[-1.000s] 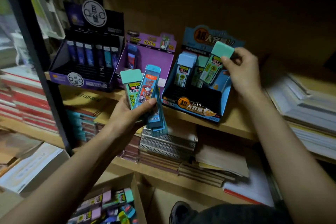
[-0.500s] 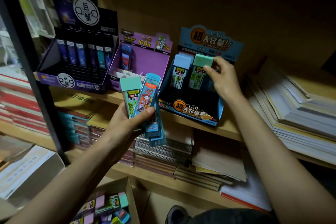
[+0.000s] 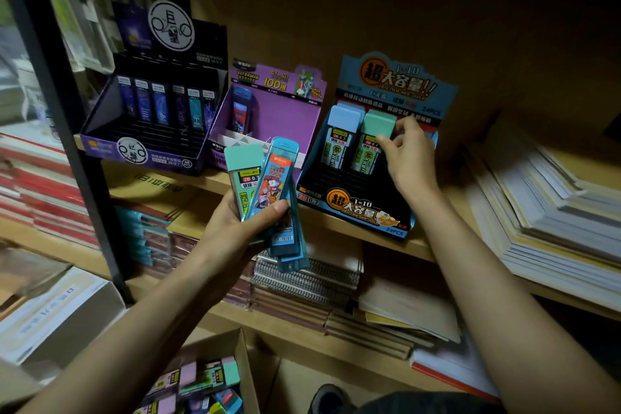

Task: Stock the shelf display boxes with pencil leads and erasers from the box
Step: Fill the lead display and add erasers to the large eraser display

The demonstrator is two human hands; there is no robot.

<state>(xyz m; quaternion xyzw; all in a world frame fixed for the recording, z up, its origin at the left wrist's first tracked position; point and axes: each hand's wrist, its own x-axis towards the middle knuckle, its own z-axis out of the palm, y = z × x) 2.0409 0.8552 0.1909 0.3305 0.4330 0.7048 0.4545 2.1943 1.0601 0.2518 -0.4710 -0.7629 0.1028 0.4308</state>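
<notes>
My left hand (image 3: 235,228) grips a fan of lead cases: a green-capped case (image 3: 243,171) and blue cartoon-printed cases (image 3: 277,185). My right hand (image 3: 408,158) pinches the green-capped lead case (image 3: 374,141) standing in the blue display box (image 3: 356,212), beside a light-blue-capped case (image 3: 341,138). A purple display box (image 3: 279,124) in the middle holds one blue case (image 3: 241,114). The dark display box (image 3: 151,148) at the left holds a row of dark lead cases. The cardboard supply box (image 3: 247,370) at the bottom holds several mixed cases.
Stacks of paper (image 3: 544,218) lie on the shelf to the right. Spiral notebooks (image 3: 302,282) and books fill the shelf below. A black upright post (image 3: 57,104) stands at the left. A shoe (image 3: 331,398) shows at the bottom.
My right hand carried the green-capped case down and left into the blue display box, beside the light-blue one. My left hand stayed in place with its bundle.
</notes>
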